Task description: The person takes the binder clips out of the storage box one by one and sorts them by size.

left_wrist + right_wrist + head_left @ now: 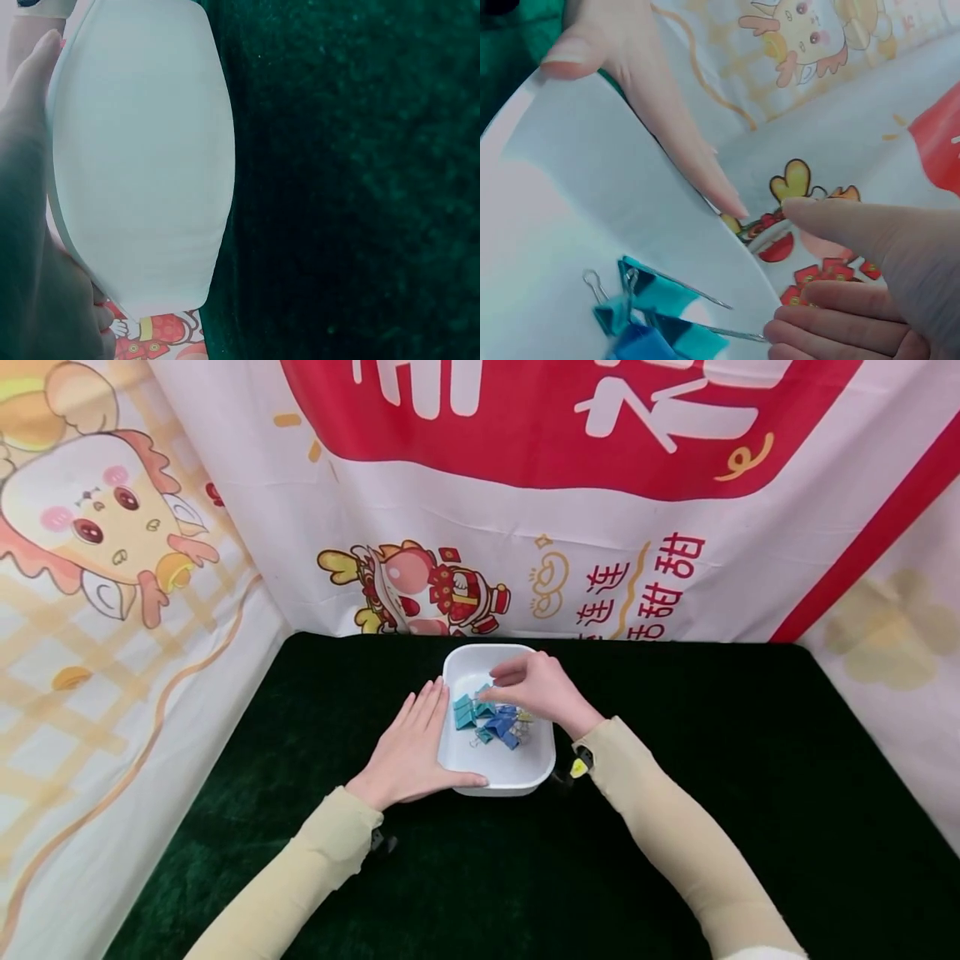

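A white plastic box (495, 770) holds several binder clips: teal ones (464, 713), blue ones (501, 721) and a yellowish one (524, 717) at the right. My left hand (407, 750) lies along the box's left side, fingers straight, thumb across the near rim. The left wrist view shows the box's outer wall (142, 157) beside that hand. Over the far right part of the box is my right hand (546, 690), thumb and fingers apart with nothing between them. In the right wrist view, its fingertips are close to the wire handle of a teal clip (694, 341).
The box stands on a dark green cloth-covered table (480, 877), near its far edge. A printed white and red curtain (480, 510) hangs right behind. Another printed curtain (112, 693) borders the left side, and a pale one (885, 693) the right.
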`<state>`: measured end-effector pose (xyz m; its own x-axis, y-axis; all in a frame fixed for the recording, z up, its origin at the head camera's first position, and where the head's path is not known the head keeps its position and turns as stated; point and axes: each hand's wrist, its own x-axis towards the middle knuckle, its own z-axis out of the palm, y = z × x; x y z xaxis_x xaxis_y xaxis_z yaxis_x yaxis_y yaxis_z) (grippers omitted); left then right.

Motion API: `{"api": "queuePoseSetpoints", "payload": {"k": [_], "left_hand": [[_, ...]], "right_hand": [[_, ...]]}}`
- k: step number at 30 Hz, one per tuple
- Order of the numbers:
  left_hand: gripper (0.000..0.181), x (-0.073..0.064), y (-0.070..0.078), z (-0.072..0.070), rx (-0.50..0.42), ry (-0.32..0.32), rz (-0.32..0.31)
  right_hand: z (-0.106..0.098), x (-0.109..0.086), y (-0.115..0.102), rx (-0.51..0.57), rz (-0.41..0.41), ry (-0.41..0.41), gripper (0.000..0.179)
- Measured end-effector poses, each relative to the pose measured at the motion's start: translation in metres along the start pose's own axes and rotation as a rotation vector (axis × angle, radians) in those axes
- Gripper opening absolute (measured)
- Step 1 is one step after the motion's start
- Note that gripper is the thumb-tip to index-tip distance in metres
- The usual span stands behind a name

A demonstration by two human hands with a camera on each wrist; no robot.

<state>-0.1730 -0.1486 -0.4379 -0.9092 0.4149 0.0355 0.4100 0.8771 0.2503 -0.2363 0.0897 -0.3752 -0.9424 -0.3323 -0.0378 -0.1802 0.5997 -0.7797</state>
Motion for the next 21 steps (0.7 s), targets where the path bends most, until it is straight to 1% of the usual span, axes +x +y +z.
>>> {"api": "queuePoseSetpoints", "payload": {"k": [5,11,15,18,21], "left_hand": [[0.141,0.0,0.0,-0.002,0.01,0.0,0.013],[0.141,-0.001,0.001,-0.003,0.0,-0.002,0.025],[0.14,-0.001,0.002,-0.004,-0.004,-0.001,0.036],[0.14,-0.001,0.002,-0.004,-0.004,-0.004,0.033],[0.141,-0.001,0.002,-0.003,-0.004,-0.007,0.026]], "right_hand": [[0.011,0.009,0.0,-0.012,0.08,-0.04,0.048],[0.019,0.018,0.001,-0.006,0.149,-0.096,0.029],[0.022,0.023,0.003,-0.054,0.146,-0.089,0.021],[0.024,0.027,0.005,-0.102,0.13,-0.078,0.018],[0.026,0.03,0.008,-0.132,0.111,-0.087,0.018]]}}
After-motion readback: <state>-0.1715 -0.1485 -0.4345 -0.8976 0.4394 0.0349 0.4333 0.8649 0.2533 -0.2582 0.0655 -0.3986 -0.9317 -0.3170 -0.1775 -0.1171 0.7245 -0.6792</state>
